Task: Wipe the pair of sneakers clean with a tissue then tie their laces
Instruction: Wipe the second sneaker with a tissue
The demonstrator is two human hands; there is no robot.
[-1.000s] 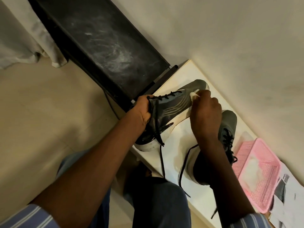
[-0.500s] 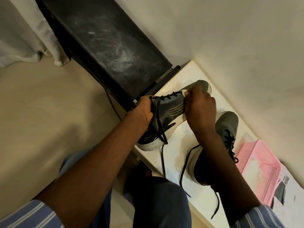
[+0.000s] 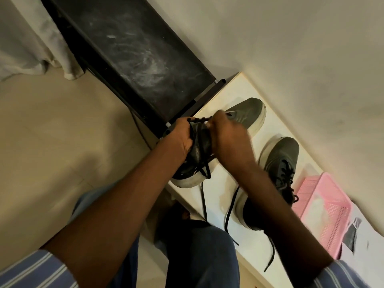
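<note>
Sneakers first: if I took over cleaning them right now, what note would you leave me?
Left hand: grips the heel end of the tilted dark grey sneaker with white sole, steadying it on the white shelf.
Right hand: pinches a white tissue against that shoe's side near the laces.
Second grey sneaker: stands on the shelf beside the pink plastic basket.
Done: wiping under way on the first shoe.
Left: finish wiping both; the black laces hang untied on both.

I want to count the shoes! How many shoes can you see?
2. One shoe is held by the left hand and right hand at the far end of the white shelf. The other shoe sits on the shelf beside the pink basket.
</note>
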